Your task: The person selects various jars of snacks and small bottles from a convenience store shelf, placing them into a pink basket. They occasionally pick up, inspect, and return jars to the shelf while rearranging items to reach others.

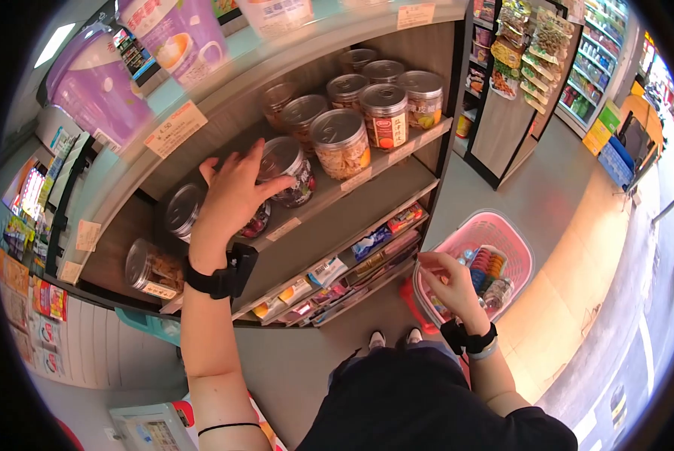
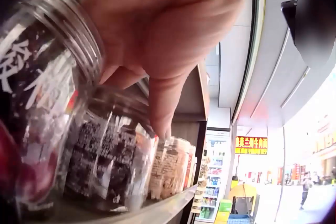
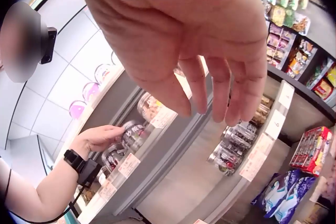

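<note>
In the head view my left hand point(image 1: 232, 192) is at a dark-filled, silver-lidded jar point(image 1: 296, 184) on the upper shelf, thumb across its front and index finger by its lid. The left wrist view has the thumb of that hand point(image 2: 173, 35) down one side of the jar point(image 2: 107, 153), the other fingers partly hidden behind the lid. A similar jar point(image 2: 39, 103) stands nearer that camera. My right hand point(image 1: 453, 286), holding nothing, hangs over the left edge of a pink basket point(image 1: 513, 233) with its fingers loosely bent; the right wrist view shows that hand point(image 3: 194, 40) before the shelves.
More lidded jars point(image 1: 341, 143) stand along the shelf point(image 1: 427, 139). Purple tubs point(image 1: 96, 86) are on the top ledge, packets point(image 1: 326, 270) on lower shelves. The basket holds colourful goods point(image 1: 487, 267). A snack rack point(image 1: 502, 113) and drinks fridge point(image 1: 592, 60) stand beyond.
</note>
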A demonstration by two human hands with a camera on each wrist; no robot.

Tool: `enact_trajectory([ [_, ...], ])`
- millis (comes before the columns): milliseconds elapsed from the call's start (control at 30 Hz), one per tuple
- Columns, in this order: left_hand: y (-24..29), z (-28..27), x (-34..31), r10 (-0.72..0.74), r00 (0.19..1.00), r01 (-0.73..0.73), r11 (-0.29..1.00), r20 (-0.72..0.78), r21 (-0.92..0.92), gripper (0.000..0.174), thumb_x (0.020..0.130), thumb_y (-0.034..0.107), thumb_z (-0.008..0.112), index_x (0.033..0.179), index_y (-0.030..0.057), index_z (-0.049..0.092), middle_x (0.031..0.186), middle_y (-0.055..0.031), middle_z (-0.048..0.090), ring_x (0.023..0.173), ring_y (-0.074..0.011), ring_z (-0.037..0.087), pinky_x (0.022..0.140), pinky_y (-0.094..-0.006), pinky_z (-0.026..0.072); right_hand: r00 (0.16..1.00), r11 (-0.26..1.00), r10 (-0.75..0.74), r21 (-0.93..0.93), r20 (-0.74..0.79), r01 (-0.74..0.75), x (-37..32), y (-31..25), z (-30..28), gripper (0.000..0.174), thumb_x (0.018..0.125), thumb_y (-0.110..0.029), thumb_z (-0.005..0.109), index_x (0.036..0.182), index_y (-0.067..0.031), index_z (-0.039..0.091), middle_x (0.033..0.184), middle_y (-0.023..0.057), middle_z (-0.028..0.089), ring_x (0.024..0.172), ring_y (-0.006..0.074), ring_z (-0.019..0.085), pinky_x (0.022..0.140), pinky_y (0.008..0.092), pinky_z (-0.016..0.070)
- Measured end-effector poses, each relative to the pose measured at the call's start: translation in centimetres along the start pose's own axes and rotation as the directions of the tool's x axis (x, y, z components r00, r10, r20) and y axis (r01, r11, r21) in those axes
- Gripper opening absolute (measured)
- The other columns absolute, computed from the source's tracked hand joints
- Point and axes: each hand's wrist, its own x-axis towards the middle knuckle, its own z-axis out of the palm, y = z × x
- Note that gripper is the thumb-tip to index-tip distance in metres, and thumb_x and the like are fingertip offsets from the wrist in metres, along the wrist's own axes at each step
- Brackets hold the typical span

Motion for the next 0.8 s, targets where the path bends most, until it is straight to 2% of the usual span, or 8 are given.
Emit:
enact_trajectory([
  [33, 0.3, -0.6, 0.3, -0.018, 0.995, 0.018, 1.000, 0.101, -0.002, 0.075, 0.080, 0.051, 0.061, 0.131, 0.0000, 0.041, 0.109, -0.0161, 0.060, 0.114, -0.0264, 0.049, 0.102, -0.0486, 0.0167, 1.000, 1.000, 0.004, 0.004, -0.006, -0.004, -0.1, 0.0, -0.2, 0.028, 0.083, -0.003, 0.060, 0.111, 0.0018, 0.059, 0.095, 0.0100, 0.065, 0.086, 0.0150, 0.063, 0.077, 0.0262, 0.0502],
  [167, -1.4, 0.3, 0.0, 0.083, 0.995, -0.084, 0.996, 0.058, 0.023, 0.077, 0.079, 0.051, 0.061, 0.135, 0.0024, 0.037, 0.122, -0.0170, 0.053, 0.122, -0.0268, 0.043, 0.103, -0.0505, 0.0148, 0.997, 0.999, -0.035, 0.014, -0.067, 0.036, 0.0, 0.0, -1.0, 0.027, 0.081, -0.007, 0.063, 0.108, -0.0014, 0.062, 0.096, 0.0114, 0.066, 0.086, 0.0170, 0.064, 0.074, 0.0270, 0.0508],
  [333, -0.5, -2.7, -4.1, -0.040, 0.999, 0.041, 0.987, -0.013, 0.156, 0.093, 0.063, 0.039, 0.077, 0.138, 0.0046, 0.033, 0.137, -0.0189, 0.041, 0.131, -0.0293, 0.034, 0.104, -0.0520, 0.0148, 0.997, 1.000, -0.019, 0.023, -0.073, 0.021, 0.0, 0.9, -1.8, 0.027, 0.082, -0.007, 0.062, 0.108, -0.0009, 0.061, 0.098, 0.0107, 0.066, 0.086, 0.0167, 0.065, 0.075, 0.0270, 0.0511],
  [367, -1.1, -2.4, -4.8, -0.037, 0.998, 0.047, 0.970, -0.046, 0.241, 0.096, 0.056, 0.029, 0.082, 0.137, 0.0045, 0.036, 0.127, -0.0174, 0.050, 0.124, -0.0289, 0.042, 0.102, -0.0501, 0.0184, 0.998, 1.000, 0.012, 0.025, -0.056, -0.010, 0.1, 1.3, -2.0, 0.028, 0.082, -0.007, 0.062, 0.108, -0.0006, 0.061, 0.098, 0.0109, 0.066, 0.086, 0.0168, 0.065, 0.076, 0.0273, 0.0512],
  [500, -2.7, -2.1, -5.4, -0.136, 0.990, 0.127, 0.964, 0.025, 0.235, 0.088, 0.058, 0.024, 0.080, 0.134, 0.0040, 0.040, 0.110, -0.0151, 0.060, 0.111, -0.0287, 0.050, 0.098, -0.0467, 0.0228, 0.995, 0.995, 0.098, 0.024, -0.002, -0.098, 1.1, 3.9, -1.9, 0.028, 0.082, -0.008, 0.062, 0.109, 0.0001, 0.060, 0.097, 0.0118, 0.066, 0.086, 0.0179, 0.065, 0.076, 0.0281, 0.0513],
  [567, -3.3, -1.4, -4.9, -0.031, 0.994, 0.053, 0.974, -0.102, 0.218, 0.080, 0.060, 0.021, 0.078, 0.130, 0.0032, 0.044, 0.096, -0.0138, 0.062, 0.101, -0.0285, 0.053, 0.095, -0.0436, 0.0255, 0.995, 0.995, 0.098, -0.002, 0.018, -0.098, 2.2, 5.0, -1.4, 0.029, 0.083, -0.009, 0.062, 0.111, -0.0003, 0.060, 0.099, 0.0112, 0.066, 0.087, 0.0162, 0.064, 0.075, 0.0280, 0.0512],
  [733, -2.4, -0.2, -5.0, -0.028, 0.989, 0.058, 0.976, -0.143, 0.210, 0.074, 0.064, 0.021, 0.077, 0.129, 0.0036, 0.046, 0.101, -0.0171, 0.061, 0.103, -0.0295, 0.052, 0.097, -0.0433, 0.0245, 0.999, 0.998, -0.039, 0.051, -0.007, 0.040, 6.2, 7.2, 0.3, 0.031, 0.083, -0.011, 0.062, 0.112, -0.0016, 0.059, 0.099, 0.0098, 0.066, 0.085, 0.0170, 0.064, 0.072, 0.0285, 0.0518],
  [800, -2.6, 1.0, -5.5, -0.002, 0.968, 0.084, 0.945, -0.251, 0.317, 0.071, 0.067, 0.024, 0.076, 0.129, 0.0063, 0.047, 0.111, -0.0167, 0.058, 0.110, -0.0298, 0.049, 0.100, -0.0435, 0.0217, 0.996, 0.998, -0.066, -0.016, -0.053, 0.066, 8.5, 7.4, 1.2, 0.034, 0.076, -0.008, 0.065, 0.108, 0.0007, 0.056, 0.096, 0.0163, 0.063, 0.087, 0.0269, 0.064, 0.074, 0.0337, 0.0517],
])
